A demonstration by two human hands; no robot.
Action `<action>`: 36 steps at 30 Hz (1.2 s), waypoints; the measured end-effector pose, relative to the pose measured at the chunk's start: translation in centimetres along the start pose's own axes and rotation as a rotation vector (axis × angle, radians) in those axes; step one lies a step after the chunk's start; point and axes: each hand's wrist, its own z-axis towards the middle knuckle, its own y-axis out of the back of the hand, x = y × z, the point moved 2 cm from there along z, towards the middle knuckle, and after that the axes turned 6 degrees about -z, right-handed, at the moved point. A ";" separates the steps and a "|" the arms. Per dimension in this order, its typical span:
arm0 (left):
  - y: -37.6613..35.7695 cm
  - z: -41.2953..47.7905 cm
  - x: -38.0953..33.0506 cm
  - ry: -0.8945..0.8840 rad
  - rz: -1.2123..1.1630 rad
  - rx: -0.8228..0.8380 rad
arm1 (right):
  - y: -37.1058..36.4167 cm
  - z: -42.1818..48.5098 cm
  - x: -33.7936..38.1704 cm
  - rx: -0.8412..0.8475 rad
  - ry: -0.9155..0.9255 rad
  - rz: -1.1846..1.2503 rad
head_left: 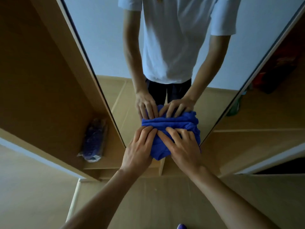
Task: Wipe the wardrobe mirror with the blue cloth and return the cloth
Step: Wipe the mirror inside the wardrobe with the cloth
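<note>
The tall wardrobe mirror [105,47] fills the middle of the head view and reflects a person in a white T-shirt. A bunched blue cloth [160,148] lies against the lower part of the glass. My left hand [140,149] presses on its left side with straight fingers. My right hand [183,146] presses on its right side, fingers spread flat. Both hands and the cloth appear again in the reflection just above.
Open wooden wardrobe compartments flank the mirror. A clear plastic bag with dark blue contents [94,139] lies on the left shelf. Red and green items [264,80] sit in the right compartment. A wooden floor is below, with a purple object [181,226] at the bottom edge.
</note>
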 end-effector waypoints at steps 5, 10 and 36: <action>-4.9 -1.9 1.5 0.043 0.040 0.134 | -4.7 -4.3 1.5 0.102 -0.061 0.042; -8.4 -3.8 2.8 0.053 0.071 0.175 | -8.3 -7.6 2.8 0.173 -0.080 0.086; -4.1 0.6 -5.5 0.066 -0.139 0.208 | 1.5 -5.5 -4.4 0.449 -0.224 0.264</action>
